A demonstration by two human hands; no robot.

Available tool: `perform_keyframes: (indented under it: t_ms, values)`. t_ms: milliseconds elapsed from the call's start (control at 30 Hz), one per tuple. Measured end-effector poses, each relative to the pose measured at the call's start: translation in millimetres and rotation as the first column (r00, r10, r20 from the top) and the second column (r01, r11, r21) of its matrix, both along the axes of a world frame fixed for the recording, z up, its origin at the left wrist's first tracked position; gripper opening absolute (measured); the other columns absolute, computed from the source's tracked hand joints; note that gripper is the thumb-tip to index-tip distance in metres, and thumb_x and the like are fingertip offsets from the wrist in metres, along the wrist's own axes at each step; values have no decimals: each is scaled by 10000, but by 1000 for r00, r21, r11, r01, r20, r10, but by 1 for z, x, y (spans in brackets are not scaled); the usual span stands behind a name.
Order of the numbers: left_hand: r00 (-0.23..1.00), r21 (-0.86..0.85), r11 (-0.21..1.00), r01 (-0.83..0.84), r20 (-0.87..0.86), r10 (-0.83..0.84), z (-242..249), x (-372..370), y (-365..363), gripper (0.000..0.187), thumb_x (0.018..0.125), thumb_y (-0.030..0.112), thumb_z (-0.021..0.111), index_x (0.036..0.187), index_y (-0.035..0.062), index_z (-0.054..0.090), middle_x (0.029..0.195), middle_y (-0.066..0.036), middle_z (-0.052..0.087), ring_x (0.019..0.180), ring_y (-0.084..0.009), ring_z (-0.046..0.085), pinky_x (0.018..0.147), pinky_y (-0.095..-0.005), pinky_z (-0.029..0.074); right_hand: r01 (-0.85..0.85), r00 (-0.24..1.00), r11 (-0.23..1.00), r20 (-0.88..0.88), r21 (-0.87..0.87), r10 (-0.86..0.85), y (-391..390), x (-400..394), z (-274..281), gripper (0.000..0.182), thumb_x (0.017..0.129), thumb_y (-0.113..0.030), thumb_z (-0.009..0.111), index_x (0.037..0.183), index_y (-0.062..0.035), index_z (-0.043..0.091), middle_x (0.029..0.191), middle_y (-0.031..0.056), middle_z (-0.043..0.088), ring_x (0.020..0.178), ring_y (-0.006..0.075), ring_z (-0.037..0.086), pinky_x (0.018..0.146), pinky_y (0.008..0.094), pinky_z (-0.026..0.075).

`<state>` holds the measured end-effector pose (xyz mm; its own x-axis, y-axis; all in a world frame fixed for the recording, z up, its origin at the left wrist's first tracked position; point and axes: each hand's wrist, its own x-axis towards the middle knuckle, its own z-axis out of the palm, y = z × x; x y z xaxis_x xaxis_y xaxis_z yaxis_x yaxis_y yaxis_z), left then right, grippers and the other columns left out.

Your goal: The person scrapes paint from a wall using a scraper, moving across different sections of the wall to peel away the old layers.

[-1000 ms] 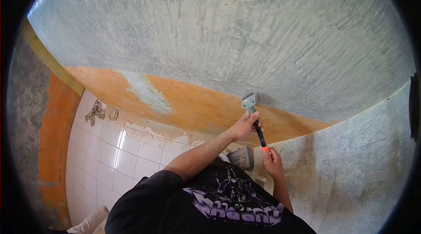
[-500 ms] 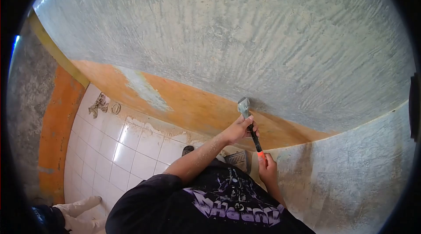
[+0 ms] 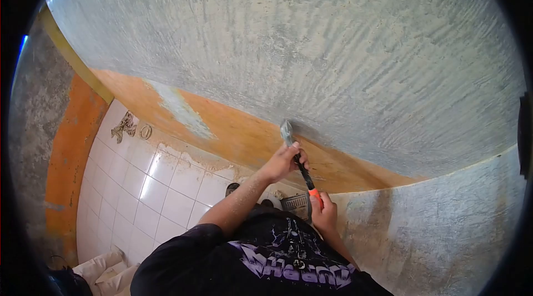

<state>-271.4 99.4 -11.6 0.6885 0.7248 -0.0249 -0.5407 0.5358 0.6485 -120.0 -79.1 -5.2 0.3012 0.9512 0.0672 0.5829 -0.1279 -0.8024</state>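
A long-handled scraper (image 3: 286,131) has its grey head against the wall, where the grey surface (image 3: 311,68) meets the orange band (image 3: 250,132). My left hand (image 3: 284,161) is closed round the black upper part of its handle, just below the head. Lower down, my right hand (image 3: 324,211) grips the orange end of the same handle. The handle slants down to the right between them. Pale dust covers my left forearm.
A crumpled cloth (image 3: 124,127) and a roll of tape (image 3: 145,132) lie on the white tiled floor (image 3: 158,196) at the left. A grey basket (image 3: 297,202) stands near my feet. Another person's legs (image 3: 105,270) show at the lower left. Debris lines the wall's foot.
The scraper and both my hands have shifted left along the wall, its head still near the border of grey and orange. Both hands keep their hold.
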Motion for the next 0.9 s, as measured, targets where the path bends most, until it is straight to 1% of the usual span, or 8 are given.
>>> perform_keyframes:
  t_ms: [100, 267, 300, 367, 467, 667, 767, 900]
  values:
    - [1000, -30, 1000, 5, -25, -6, 2, -3, 1, 207, 1059, 349, 408, 1014, 149, 376, 831, -70, 487, 843, -257, 586, 858, -481, 501, -12, 999, 1000, -36, 16, 13, 4, -4, -3, 249, 964, -259, 598, 950, -11, 613, 590, 89, 509, 535, 162, 489, 525, 333, 400]
    - [989, 9, 992, 127, -72, -126, -2, 15, -8, 228, 1059, 377, 404, 1116, 165, 341, 882, -59, 501, 918, -255, 598, 873, -452, 497, 25, 999, 1000, -33, -4, -25, -14, 14, -9, 247, 965, -255, 596, 957, -9, 618, 593, 63, 500, 544, 112, 475, 512, 296, 376]
    - [991, 7, 993, 117, -70, -116, -2, 10, -6, 231, 1057, 378, 408, 1124, 166, 346, 878, -58, 501, 915, -254, 598, 872, -453, 497, 24, 999, 1000, -36, -5, -24, -11, 8, -6, 245, 964, -254, 597, 958, -10, 618, 593, 63, 500, 540, 113, 473, 510, 298, 377]
    - [993, 2, 995, 102, -64, -102, -1, -5, 0, 237, 1054, 381, 416, 1140, 169, 354, 869, -55, 500, 911, -253, 599, 872, -455, 498, 25, 999, 1000, -42, -7, -25, -2, -7, 4, 242, 963, -252, 599, 959, -11, 618, 592, 63, 499, 534, 116, 471, 506, 302, 377]
    - [999, -21, 999, 32, -19, -32, -1, -47, 22, 247, 1053, 383, 421, 1161, 167, 364, 853, -52, 501, 907, -252, 601, 865, -453, 499, -24, 1000, 1000, -3, -6, 24, 25, -38, -1, 241, 945, -262, 621, 1024, -36, 644, 685, 147, 611, 584, 229, 616, 564, 356, 467]
    - [986, -23, 996, 85, -142, -87, 15, -109, 47, 250, 1053, 387, 415, 1139, 156, 378, 869, -60, 522, 929, -251, 609, 879, -472, 503, -2, 999, 996, -37, -89, -1, 43, -96, -4, 258, 937, -299, 638, 1016, -54, 650, 690, 111, 581, 604, 222, 587, 578, 343, 454]
    - [984, -2, 993, 120, -136, -119, 14, -121, 52, 245, 1055, 388, 409, 1130, 157, 381, 888, -63, 531, 942, -250, 614, 878, -471, 504, 57, 997, 997, -48, -48, -60, 45, -117, 2, 252, 938, -300, 637, 995, -55, 645, 665, 93, 550, 580, 217, 557, 567, 338, 444]
    - [984, 9, 992, 126, -127, -124, 13, -159, 75, 237, 1059, 376, 399, 1151, 157, 382, 911, -65, 543, 957, -252, 620, 875, -463, 505, 23, 1000, 1000, -9, 8, -23, 67, -147, -3, 260, 934, -292, 637, 1002, -41, 641, 631, 76, 541, 554, 200, 542, 554, 332, 441]
